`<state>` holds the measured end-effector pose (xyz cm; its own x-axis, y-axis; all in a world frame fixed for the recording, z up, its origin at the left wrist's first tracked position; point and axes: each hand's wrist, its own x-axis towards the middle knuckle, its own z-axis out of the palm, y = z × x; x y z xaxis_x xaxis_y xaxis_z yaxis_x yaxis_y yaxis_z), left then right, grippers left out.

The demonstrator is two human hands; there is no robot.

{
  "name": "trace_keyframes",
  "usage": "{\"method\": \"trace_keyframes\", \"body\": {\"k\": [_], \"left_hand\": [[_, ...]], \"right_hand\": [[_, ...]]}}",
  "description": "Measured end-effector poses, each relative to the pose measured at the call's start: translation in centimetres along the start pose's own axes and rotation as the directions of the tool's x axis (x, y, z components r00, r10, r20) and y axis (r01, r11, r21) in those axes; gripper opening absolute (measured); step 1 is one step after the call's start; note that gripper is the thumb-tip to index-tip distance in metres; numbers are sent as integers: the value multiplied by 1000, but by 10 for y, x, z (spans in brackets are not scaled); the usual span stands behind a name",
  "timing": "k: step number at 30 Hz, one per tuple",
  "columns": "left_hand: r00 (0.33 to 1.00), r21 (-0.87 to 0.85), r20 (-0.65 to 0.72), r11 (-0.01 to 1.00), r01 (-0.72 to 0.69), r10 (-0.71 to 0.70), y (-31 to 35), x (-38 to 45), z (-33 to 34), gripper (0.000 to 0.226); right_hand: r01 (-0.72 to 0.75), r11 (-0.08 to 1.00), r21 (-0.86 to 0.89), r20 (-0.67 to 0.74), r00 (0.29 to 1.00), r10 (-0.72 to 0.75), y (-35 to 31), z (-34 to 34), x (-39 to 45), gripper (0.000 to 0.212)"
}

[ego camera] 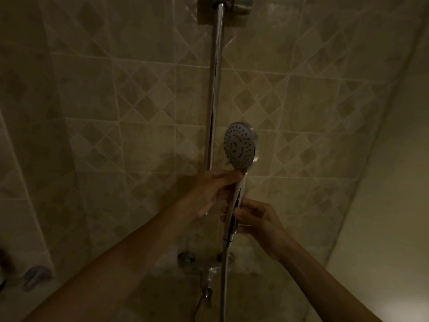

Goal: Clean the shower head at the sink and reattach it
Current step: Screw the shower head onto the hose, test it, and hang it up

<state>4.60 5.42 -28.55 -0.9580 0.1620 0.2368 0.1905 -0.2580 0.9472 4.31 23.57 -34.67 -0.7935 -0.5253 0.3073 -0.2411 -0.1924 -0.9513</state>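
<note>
The chrome shower head point(239, 145) stands upright in front of the tiled wall, its round spray face turned toward me. My left hand point(214, 191) grips the upper part of its handle just under the face. My right hand point(251, 220) pinches the lower end of the handle point(232, 219), where the hose point(223, 275) joins and hangs straight down. The head sits just right of the vertical chrome slide rail point(214, 89).
The rail's bracket point(224, 3) is at the top edge. Below are the chrome mixer tap point(210, 273) and its wall fittings. A glass or plain wall runs down the right side point(383, 182). A dim object point(34, 276) sits at the lower left.
</note>
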Motion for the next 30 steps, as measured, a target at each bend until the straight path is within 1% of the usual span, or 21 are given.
{"method": "trace_keyframes", "body": {"k": [3,5,8,10,12,16,19,22,24,27,30], "left_hand": [[997,32,-78,999,-26,29,-21,-3,0,24],[992,41,-121,999,-32,37,-34,-6,0,13],[991,46,-130,998,-34,40,-52,-13,-1,12],[991,34,-128,999,-27,31,-64,-18,-1,12],[989,16,-146,1000,-6,8,-77,-22,0,18],[979,-7,-196,998,60,-60,-102,-26,-2,18],[973,-24,-216,996,81,-84,-120,-32,-6,24],[961,-107,-218,983,151,-171,-142,-45,-11,27],[946,-175,-234,967,186,-224,-161,-56,-13,21],[918,-254,-270,942,222,-289,-187,-73,-15,21],[895,-315,-267,910,270,-358,-211,-87,-16,27]], "right_hand": [[-34,999,-16,-120,992,32,13,0,-9,32],[-36,999,-30,-203,979,29,23,0,-13,29],[-64,996,-63,-321,946,40,36,0,-19,37],[-109,987,-117,-371,927,59,46,-2,-24,37],[-140,975,-175,-383,921,64,59,-5,-28,31],[-189,960,-208,-394,914,94,80,-3,-34,18],[-219,944,-246,-434,896,94,96,-2,-39,17],[-207,935,-286,-418,906,73,113,0,-50,16],[-230,930,-287,-414,905,96,128,1,-60,12],[-316,914,-254,-408,892,195,153,3,-72,19],[-411,866,-285,-441,858,261,179,4,-85,37]]}}
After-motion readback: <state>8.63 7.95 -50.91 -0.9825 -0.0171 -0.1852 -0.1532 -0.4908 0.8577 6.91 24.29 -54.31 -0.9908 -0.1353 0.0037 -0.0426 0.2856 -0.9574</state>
